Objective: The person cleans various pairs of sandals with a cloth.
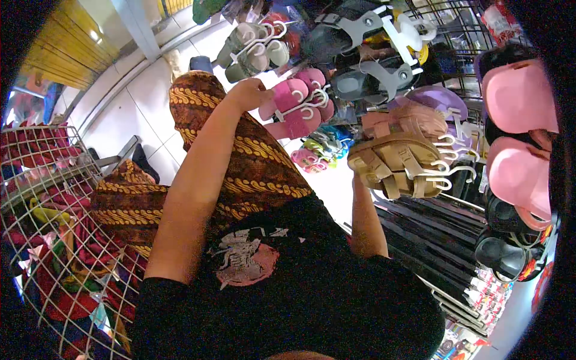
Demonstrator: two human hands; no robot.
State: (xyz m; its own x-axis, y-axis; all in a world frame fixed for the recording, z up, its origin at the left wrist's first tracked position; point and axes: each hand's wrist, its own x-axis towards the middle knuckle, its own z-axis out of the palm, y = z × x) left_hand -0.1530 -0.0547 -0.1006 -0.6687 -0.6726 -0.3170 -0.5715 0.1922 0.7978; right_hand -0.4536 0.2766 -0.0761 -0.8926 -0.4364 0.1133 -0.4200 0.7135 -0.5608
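My left hand [248, 95] reaches forward over my knee, fingers curled closed at the edge of a pair of pink sandals [294, 123] on white hangers. My right forearm [365, 225] rises to a pair of tan strapped sandals [396, 159], also on white hangers. My right hand is behind these sandals and its fingers are hidden; the pair appears held up at the end of that arm. Pinkish-beige sandals [405, 120] and purple sandals [435, 99] lie close behind the tan ones.
Grey sandals [255, 51] and black-and-grey sandals [372, 81] are ahead. A wire basket [54, 198] of colourful goods stands at the left. Larger pink sandals [519, 96] hang at the right near a black wire grid [447, 33]. White tiles [135, 102] cover the floor.
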